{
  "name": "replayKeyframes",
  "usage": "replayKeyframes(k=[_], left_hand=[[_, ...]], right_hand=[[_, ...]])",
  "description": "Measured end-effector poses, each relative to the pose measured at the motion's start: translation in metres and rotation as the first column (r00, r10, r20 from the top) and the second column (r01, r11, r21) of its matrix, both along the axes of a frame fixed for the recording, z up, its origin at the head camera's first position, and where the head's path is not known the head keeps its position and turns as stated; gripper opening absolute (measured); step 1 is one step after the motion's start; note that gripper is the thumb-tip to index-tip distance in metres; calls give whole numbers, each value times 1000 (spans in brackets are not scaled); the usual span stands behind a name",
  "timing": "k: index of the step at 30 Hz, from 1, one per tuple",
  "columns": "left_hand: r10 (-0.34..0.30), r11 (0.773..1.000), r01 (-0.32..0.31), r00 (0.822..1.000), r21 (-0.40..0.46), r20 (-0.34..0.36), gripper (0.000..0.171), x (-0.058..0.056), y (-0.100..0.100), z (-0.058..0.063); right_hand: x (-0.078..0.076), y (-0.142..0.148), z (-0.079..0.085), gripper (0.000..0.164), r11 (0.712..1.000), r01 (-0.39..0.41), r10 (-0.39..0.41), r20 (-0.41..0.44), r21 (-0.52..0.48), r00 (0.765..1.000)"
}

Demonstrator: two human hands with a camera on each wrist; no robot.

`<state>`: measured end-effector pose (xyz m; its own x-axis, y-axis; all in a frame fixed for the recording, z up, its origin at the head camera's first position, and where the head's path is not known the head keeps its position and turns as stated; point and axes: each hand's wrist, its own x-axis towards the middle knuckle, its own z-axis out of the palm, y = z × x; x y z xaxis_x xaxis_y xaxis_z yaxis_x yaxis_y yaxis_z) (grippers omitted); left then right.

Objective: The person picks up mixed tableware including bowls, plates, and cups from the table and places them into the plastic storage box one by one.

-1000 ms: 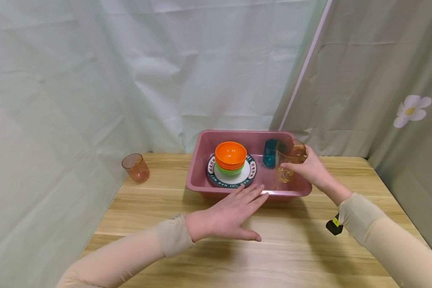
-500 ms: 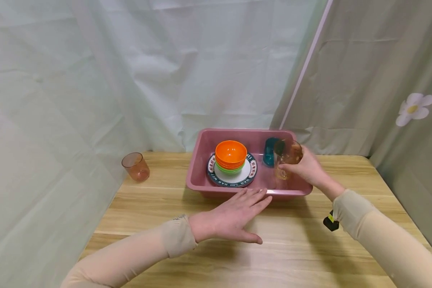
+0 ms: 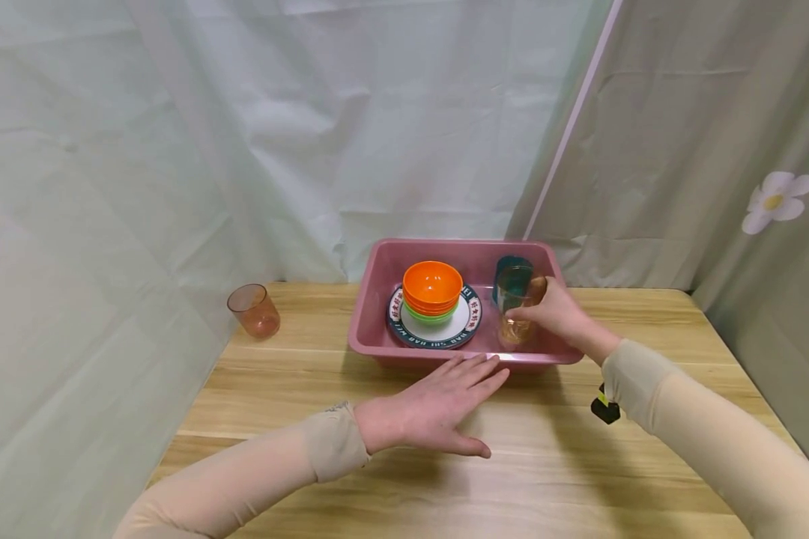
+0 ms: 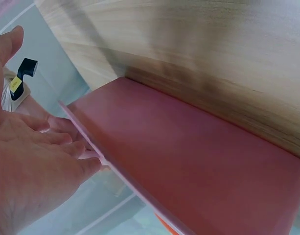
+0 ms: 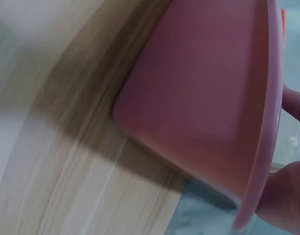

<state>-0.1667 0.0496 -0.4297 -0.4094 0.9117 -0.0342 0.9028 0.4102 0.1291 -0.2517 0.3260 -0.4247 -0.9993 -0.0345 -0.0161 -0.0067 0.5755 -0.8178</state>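
Observation:
My right hand (image 3: 558, 311) grips a clear amber glass (image 3: 514, 328) by its side, upright and low inside the pink basin (image 3: 364, 322). Just behind it a teal glass (image 3: 504, 263) stands in the basin, partly hidden by the amber one. To their left, a stack of orange bowls (image 3: 433, 286) and green bowls (image 3: 430, 319) sits on white plates with a dark lettered rim (image 3: 423, 341). My left hand (image 3: 438, 410) is flat with spread fingers, its fingertips at the basin's front rim; in the left wrist view they lie beside that rim, and contact is hard to tell.
A pinkish see-through glass (image 3: 256, 314) stands tilted-looking at the table's far left. The wooden table (image 3: 297, 404) meets pale curtains (image 3: 391, 127) behind and at both sides. A black device with a yellow mark (image 3: 605, 406) hangs under my right wrist.
My right hand has moved left and slightly lower with the amber glass, which now overlaps the teal glass in the head view. The left hand has barely shifted.

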Motion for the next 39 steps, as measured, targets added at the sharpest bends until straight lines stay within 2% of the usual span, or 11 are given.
replayKeyframes(k=[5,13,19,22,33,36,39], left_hand=[[-2,1000,2,1000,-3,-6,107,0,0,-1],[5,1000,-5,1000,-6,26,107,0,0,-3],[7,1000,-7,999,-8,54,107,-1,0,-4],[4,1000,-3,998,-10,61,107,0,-1,-4],[2,1000,-2,999,-8,48,106,2,-1,-5],[3,1000,-2,999,-9,36,106,1,-1,-4],[8,1000,-8,1000,-10,23,106,1,-1,-3]], right_hand=[[-2,-9,-1,78,999,31,-32,77,11,997],[-6,-13,3,89,996,86,-81,161,-29,984],[-8,-15,3,79,987,139,-122,187,-79,975],[-9,-15,1,76,982,151,-129,185,-111,974],[-6,-15,-2,89,965,168,-144,133,-200,981],[-2,-13,0,92,966,147,-128,101,-215,987],[2,-12,5,97,965,81,-79,18,-249,997]])
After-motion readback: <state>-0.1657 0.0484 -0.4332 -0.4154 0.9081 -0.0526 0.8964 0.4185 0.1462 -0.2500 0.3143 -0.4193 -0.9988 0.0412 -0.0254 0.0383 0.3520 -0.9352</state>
